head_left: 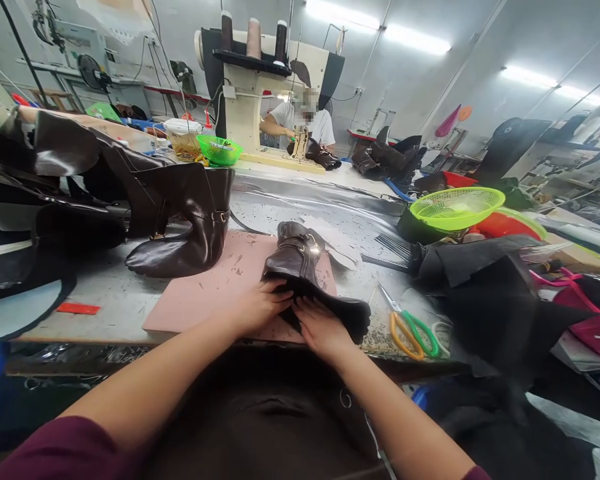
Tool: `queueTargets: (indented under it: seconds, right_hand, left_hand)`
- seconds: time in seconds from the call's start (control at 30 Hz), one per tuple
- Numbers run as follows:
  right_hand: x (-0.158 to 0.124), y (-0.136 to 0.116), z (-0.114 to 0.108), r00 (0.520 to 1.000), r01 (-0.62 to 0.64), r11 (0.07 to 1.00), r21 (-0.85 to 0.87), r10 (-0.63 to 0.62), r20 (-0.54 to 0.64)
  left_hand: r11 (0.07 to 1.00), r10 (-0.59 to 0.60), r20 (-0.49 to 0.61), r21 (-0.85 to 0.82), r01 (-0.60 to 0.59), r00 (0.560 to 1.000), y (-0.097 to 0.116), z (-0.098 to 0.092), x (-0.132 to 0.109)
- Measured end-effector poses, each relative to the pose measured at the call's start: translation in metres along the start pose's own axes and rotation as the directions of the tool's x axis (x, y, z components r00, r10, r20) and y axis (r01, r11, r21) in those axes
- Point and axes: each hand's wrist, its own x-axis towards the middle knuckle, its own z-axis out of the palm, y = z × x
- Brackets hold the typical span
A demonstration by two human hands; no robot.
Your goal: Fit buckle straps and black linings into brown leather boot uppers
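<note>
A dark brown leather boot upper (pixel 293 257) with a strap and a shiny buckle lies in front of me on a pink board (pixel 215 287). Its open shaft faces me. My left hand (pixel 263 307) is at the left of that opening, fingers bent onto the dark edge. On the right side, my right hand (pixel 325 327) grips the same edge, its fingertips close to those of the left. Parts of the fingertips are lost against the dark material. Another brown boot upper (pixel 195 227) stands at the board's left, apart from both hands.
Scissors (pixel 410 330) with orange and green handles lie right of the board. Black material (pixel 495 300) and a lime-green basket (pixel 457 207) are farther right. More brown leather pieces (pixel 80 160) heap up at left. Across the table, a person (pixel 305 123) works at a sewing machine (pixel 243 113).
</note>
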Motion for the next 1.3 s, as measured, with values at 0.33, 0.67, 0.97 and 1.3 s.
queueTargets:
  seconds: [0.33, 0.67, 0.97, 1.3]
  right_hand:
    - [-0.014, -0.017, -0.05, 0.996, -0.09, 0.921, 0.38, 0.083, 0.034]
    - [-0.004, 0.005, -0.039, 0.988, -0.151, 0.958, 0.245, 0.137, 0.073]
    - [0.008, 0.002, -0.025, 1.0, -0.01, 0.999, 0.039, 0.01, -0.008]
    - [0.001, -0.01, -0.007, 0.93, -0.282, 0.91, 0.304, 0.338, -0.146]
  left_hand:
    - [0.993, -0.057, 0.141, 0.108, 0.042, 0.988, 0.032, -0.012, 0.007]
    - [0.994, -0.1, 0.194, -0.02, 0.106, 0.976, 0.002, -0.02, 0.009]
    - [0.995, -0.068, 0.149, -0.068, 0.079, 0.986, 0.012, -0.021, 0.012]
    - [0.984, -0.131, 0.097, -0.105, 0.141, 0.987, 0.012, 0.001, 0.018]
